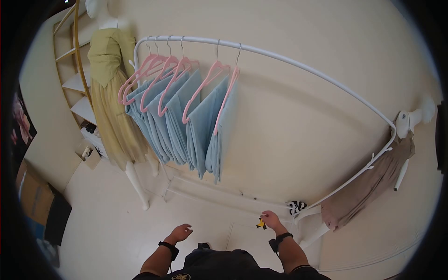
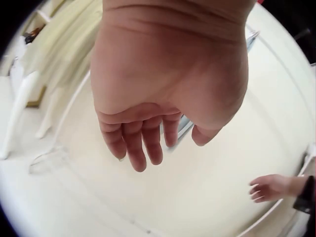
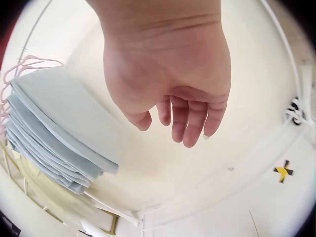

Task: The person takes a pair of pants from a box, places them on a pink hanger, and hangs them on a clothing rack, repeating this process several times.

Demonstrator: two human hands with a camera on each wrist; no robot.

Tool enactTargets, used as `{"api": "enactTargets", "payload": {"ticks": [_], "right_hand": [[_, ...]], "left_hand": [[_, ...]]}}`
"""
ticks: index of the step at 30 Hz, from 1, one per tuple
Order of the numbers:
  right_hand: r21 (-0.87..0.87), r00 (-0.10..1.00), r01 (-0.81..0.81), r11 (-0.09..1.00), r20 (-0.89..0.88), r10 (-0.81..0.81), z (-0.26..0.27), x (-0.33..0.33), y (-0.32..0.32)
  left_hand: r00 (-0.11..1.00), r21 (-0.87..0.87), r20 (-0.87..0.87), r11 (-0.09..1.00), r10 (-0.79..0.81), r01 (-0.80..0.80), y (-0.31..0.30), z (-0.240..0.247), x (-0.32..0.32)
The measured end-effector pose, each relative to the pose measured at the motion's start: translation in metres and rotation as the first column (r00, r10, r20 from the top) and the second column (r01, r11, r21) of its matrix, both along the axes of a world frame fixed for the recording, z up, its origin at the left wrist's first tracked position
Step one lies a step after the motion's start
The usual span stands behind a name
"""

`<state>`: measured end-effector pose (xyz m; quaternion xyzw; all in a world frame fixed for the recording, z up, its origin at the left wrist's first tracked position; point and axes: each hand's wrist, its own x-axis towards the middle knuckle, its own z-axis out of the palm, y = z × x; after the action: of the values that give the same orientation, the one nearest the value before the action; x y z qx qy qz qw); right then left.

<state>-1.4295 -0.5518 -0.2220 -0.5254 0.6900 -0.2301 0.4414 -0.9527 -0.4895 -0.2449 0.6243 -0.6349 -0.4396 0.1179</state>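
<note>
My left hand (image 1: 180,232) hangs low in front of my body with loosely bent fingers and holds nothing. In its wrist view the palm faces the camera and the fingers (image 2: 144,143) droop downward. To the right, my right hand (image 1: 273,220) is also free of any object, its fingers (image 3: 190,121) relaxed. Beyond both hands, several light blue folded garments (image 1: 198,126) hang over pink hangers (image 1: 192,103) at the left part of a white clothes rail (image 1: 284,58). Their hems also show in the right wrist view as a blue stack (image 3: 59,123).
A mannequin in a yellow-green dress (image 1: 114,93) stands left of the rail, beside a gold-framed shelf (image 1: 77,84). Another, in a brown skirt (image 1: 359,191), is at the right end. A yellow-and-black cross marker (image 3: 283,171) and a black-and-white striped item (image 1: 297,206) lie low down.
</note>
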Motion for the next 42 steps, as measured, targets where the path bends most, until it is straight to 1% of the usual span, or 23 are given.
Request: {"api": "enactTargets", "payload": {"ticks": [1,3,5,7,8,10,14,17,18,19,21,22,24,26,27,29,30,32,34,35,37,39,42], "right_hand": [[-0.073,0.998,-0.056,0.996,-0.047,0.052,0.016,0.007,-0.031],[-0.242,0.989,-0.139,0.96,-0.079,0.123,0.042,0.023,-0.092],[-0.318,0.986,-0.095,0.943,0.103,0.134,0.065,0.043,-0.153],[-0.421,0.955,-0.127,0.898,0.193,0.225,0.096,0.065,-0.209],[-0.471,0.952,-0.133,0.872,0.183,0.244,0.121,0.076,-0.235],[-0.58,0.928,-0.112,0.807,0.229,0.293,0.162,0.094,-0.282],[-0.74,0.826,-0.045,0.672,0.351,0.442,0.235,0.121,-0.377],[-0.804,0.741,0.017,0.595,0.409,0.532,0.276,0.136,-0.43],[-0.799,0.722,0.011,0.601,0.422,0.548,0.289,0.142,-0.442],[-0.806,0.691,0.05,0.59,0.454,0.562,0.302,0.147,-0.452],[-0.813,0.648,0.071,0.578,0.478,0.593,0.323,0.156,-0.466],[-0.773,0.633,0.069,0.631,0.523,0.571,0.332,0.16,-0.472],[-0.734,0.61,0.048,0.678,0.559,0.562,0.344,0.167,-0.477],[-0.534,0.325,0.007,0.845,0.801,0.503,0.352,0.172,-0.481],[-0.539,0.315,-0.006,0.842,0.798,0.513,0.352,0.174,-0.486],[-0.421,0.073,-0.082,0.903,0.902,0.427,0.347,0.174,-0.496],[-0.419,0.068,-0.096,0.903,0.902,0.426,0.345,0.172,-0.499],[-0.455,-0.128,-0.194,0.869,0.89,0.437,0.343,0.172,-0.507],[-0.478,-0.188,-0.178,0.86,0.874,0.448,0.359,0.169,-0.49],[-0.496,-0.235,-0.151,0.855,0.858,0.456,0.369,0.163,-0.478],[-0.556,-0.213,-0.129,0.821,0.824,0.524,0.381,0.158,-0.455],[-0.622,-0.2,-0.128,0.773,0.779,0.594,0.384,0.153,-0.428],[-0.687,-0.187,-0.194,0.7,0.726,0.661,0.367,0.148,-0.386]], "left_hand": [[0.999,-0.057,-0.049,0.998,0.014,-0.016,-0.021,0.057,-0.017],[0.956,-0.183,-0.29,0.979,0.036,-0.092,-0.055,0.123,-0.037],[0.942,-0.474,-0.335,0.857,0.039,-0.204,-0.083,0.174,-0.056],[0.936,-0.616,-0.341,0.73,0.091,-0.295,-0.105,0.225,-0.075],[0.938,-0.617,-0.329,0.726,0.111,-0.303,-0.116,0.243,-0.082],[0.91,-0.746,-0.387,0.53,0.149,-0.404,-0.131,0.273,-0.095],[0.872,-0.781,-0.445,0.389,0.205,-0.489,-0.157,0.32,-0.115],[0.866,-0.814,-0.401,0.316,0.3,-0.487,-0.171,0.344,-0.134],[0.853,-0.838,-0.405,0.24,0.33,-0.49,-0.177,0.353,-0.145],[0.847,-0.841,-0.397,0.231,0.353,-0.49,-0.182,0.356,-0.148],[0.81,-0.818,-0.359,0.262,0.463,-0.512,-0.189,0.358,-0.155],[0.793,-0.837,-0.405,0.165,0.454,-0.522,-0.196,0.356,-0.159],[0.76,-0.815,-0.42,0.163,0.497,-0.557,-0.197,0.352,-0.162],[0.73,-0.795,-0.429,0.161,0.532,-0.584,-0.198,0.348,-0.163],[0.73,-0.816,-0.44,0.106,0.522,-0.568,-0.202,0.344,-0.162],[0.723,-0.832,-0.452,0.043,0.523,-0.552,-0.204,0.342,-0.163],[0.721,-0.827,-0.431,0.082,0.543,-0.556,-0.201,0.343,-0.163],[0.714,-0.822,-0.405,0.114,0.571,-0.557,-0.197,0.351,-0.16],[0.748,-0.899,-0.299,0.088,0.592,-0.429,-0.189,0.366,-0.159],[0.741,-0.899,-0.297,0.086,0.602,-0.43,-0.185,0.371,-0.157],[0.755,-0.91,-0.348,-0.007,0.556,-0.414,-0.171,0.378,-0.152],[0.703,-0.903,-0.38,-0.076,0.601,-0.423,-0.149,0.378,-0.147],[0.608,-0.796,-0.581,-0.221,0.541,-0.564,-0.113,0.364,-0.133]]}}
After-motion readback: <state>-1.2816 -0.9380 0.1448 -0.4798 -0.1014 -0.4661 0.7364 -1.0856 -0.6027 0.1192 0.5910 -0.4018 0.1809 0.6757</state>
